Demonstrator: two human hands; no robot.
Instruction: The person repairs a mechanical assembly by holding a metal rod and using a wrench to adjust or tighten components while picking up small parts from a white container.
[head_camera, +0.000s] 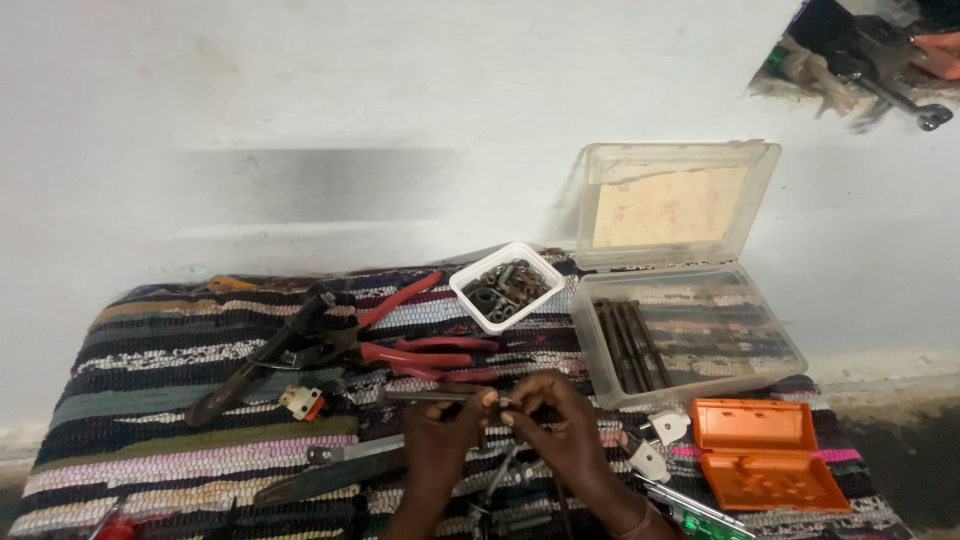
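My left hand (440, 445) and my right hand (565, 430) meet over the striped mat near its front. Between the fingertips of both hands I hold a long dark metal bolt (430, 396), whose shaft sticks out to the left. The right fingertips pinch a small part at the bolt's right end; I cannot tell what it is. Under my hands lie more metal pieces (505, 475), partly hidden.
A striped woven mat (180, 420) bears red-handled pliers (400, 345), a black tool (260, 360), a knife (335, 470), a small white tub of nuts and washers (507, 285), an open clear plastic box with dark rods (690, 335), an open orange case (765, 455) and white plug parts (655, 445). A white wall rises behind.
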